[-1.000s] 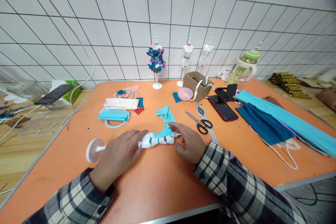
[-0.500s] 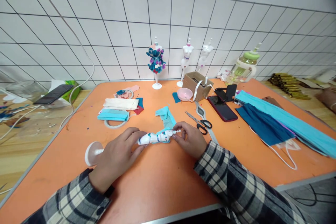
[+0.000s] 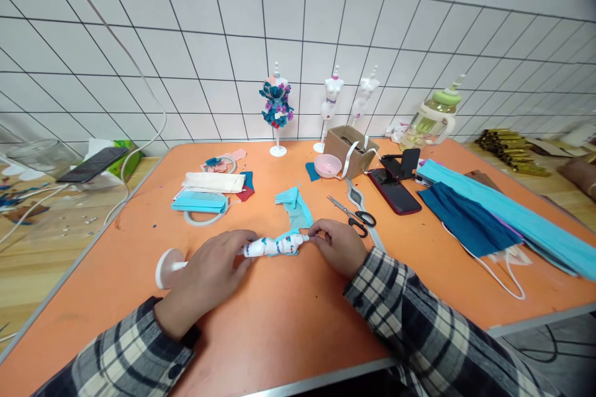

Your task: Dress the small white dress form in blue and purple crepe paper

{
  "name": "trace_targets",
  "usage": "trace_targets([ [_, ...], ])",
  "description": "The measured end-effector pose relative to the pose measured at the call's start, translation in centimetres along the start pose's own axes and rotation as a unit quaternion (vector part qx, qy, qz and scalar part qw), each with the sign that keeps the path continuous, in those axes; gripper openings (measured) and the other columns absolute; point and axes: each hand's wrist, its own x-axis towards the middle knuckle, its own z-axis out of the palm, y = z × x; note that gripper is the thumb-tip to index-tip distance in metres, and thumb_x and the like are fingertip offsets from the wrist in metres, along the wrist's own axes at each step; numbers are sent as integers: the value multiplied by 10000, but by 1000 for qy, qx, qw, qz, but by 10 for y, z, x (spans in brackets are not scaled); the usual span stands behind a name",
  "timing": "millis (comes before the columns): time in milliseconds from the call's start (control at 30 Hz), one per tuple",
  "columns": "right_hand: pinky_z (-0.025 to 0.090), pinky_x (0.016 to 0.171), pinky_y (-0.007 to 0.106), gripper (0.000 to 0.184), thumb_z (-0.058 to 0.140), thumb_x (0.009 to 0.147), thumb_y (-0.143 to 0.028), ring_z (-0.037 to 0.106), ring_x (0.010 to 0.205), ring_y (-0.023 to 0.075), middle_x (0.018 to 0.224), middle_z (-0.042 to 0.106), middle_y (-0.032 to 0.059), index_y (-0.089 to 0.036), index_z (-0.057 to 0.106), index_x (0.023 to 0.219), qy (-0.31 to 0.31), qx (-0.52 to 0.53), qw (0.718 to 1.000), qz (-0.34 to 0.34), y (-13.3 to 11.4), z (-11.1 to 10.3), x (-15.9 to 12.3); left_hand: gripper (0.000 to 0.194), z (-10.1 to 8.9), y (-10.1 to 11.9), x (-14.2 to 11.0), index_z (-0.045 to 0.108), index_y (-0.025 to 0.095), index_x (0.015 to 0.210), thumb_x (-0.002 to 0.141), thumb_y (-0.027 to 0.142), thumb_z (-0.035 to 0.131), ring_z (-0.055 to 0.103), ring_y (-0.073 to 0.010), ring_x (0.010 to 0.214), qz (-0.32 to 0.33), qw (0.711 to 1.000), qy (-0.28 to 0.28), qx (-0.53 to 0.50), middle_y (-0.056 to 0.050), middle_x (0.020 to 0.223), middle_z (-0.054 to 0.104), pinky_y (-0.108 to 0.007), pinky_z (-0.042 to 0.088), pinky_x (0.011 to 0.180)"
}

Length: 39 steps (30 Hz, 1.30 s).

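A small white mannequin (image 3: 270,246) with blue and red marks lies on its side over the orange table, its round base (image 3: 169,268) pointing left. My left hand (image 3: 216,270) is closed around its lower end and stand. At the neck end, the fingers of my right hand (image 3: 338,247) pinch the thin tip. Light blue cloth (image 3: 294,206) lies behind and partly under the mannequin's torso. To the right of my right hand are scissors (image 3: 354,217) with black handles, lying on a grey strip (image 3: 356,195).
Dressed mannequin (image 3: 277,105) and two bare mannequins (image 3: 331,99) stand at the back. Nearby are a cardboard box (image 3: 351,150), pink bowl (image 3: 328,165), phone (image 3: 395,191) and green-lidded bottle (image 3: 435,118). Folded cloth (image 3: 200,202) lies left, blue fabric (image 3: 470,217) right.
The mannequin has turned slightly, and its base has shifted a little right and up. My right fingers have moved slightly at the neck tip. Both hands keep hold.
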Motion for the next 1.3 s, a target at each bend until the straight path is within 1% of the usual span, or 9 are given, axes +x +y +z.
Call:
trace_targets([
  [100,364,641,248,124,621,846,-94,531,651,135,715,635,-16,-201,683,859,-5,1,1000,0,0,0,0,348,-1,0,-2,573,233,1242,961,430,516,688,-252,994,7,1000,15,-7,-77,1145,719,-376,540,829],
  [200,363,635,247,122,621,842,-99,531,648,136,709,637,-19,-203,683,858,-13,4,1000,-2,-1,2,-1,480,0,4,-2,521,252,1391,954,448,554,626,-293,1167,78,995,50,28,-111,1320,651,-429,520,932],
  [300,364,632,246,147,603,839,-83,532,641,135,701,638,-22,-206,681,854,-18,8,1000,-3,-2,4,-2,386,5,10,0,589,294,1350,982,397,533,617,-305,1180,139,986,70,67,-100,1332,652,-502,473,990],
  [467,371,645,247,108,626,853,-109,539,657,135,729,652,-16,-202,680,853,-31,11,999,-12,-5,5,-4,271,12,17,1,688,283,1192,1019,314,482,688,-254,1047,110,990,70,62,-67,1161,741,-622,284,1112],
  [733,408,687,251,124,628,850,-98,595,702,143,793,703,-10,-208,684,863,-33,45,998,-10,-7,6,-6,279,8,17,4,714,254,1149,1011,251,472,676,-259,1053,166,977,80,108,-63,1172,746,-573,376,1072],
  [833,415,691,259,126,620,860,-125,613,715,152,830,725,-9,-222,695,886,-28,59,998,9,-6,6,-6,285,10,15,6,709,272,1181,1013,289,478,654,-281,1122,154,978,88,109,-64,1229,731,-583,400,1064],
  [1000,390,648,257,101,639,858,-168,608,689,151,814,735,-17,-231,710,891,-30,55,998,32,-4,7,-6,347,12,7,1,636,241,1310,1028,345,463,682,-228,1106,145,981,112,67,-99,1246,721,-468,478,1042],
  [1133,378,619,251,105,643,857,-174,586,640,139,799,734,-24,-237,716,897,-27,49,998,36,-2,8,-6,307,11,7,0,673,302,1257,1016,348,489,669,-244,1147,149,979,118,68,-64,1246,726,-489,477,1038],
  [1300,397,649,245,126,640,848,-128,580,664,136,751,702,-24,-223,720,870,-25,54,998,14,-4,8,-4,363,7,12,2,630,228,1307,1005,376,495,667,-263,1114,133,984,110,44,-97,1204,730,-498,452,1039],
])
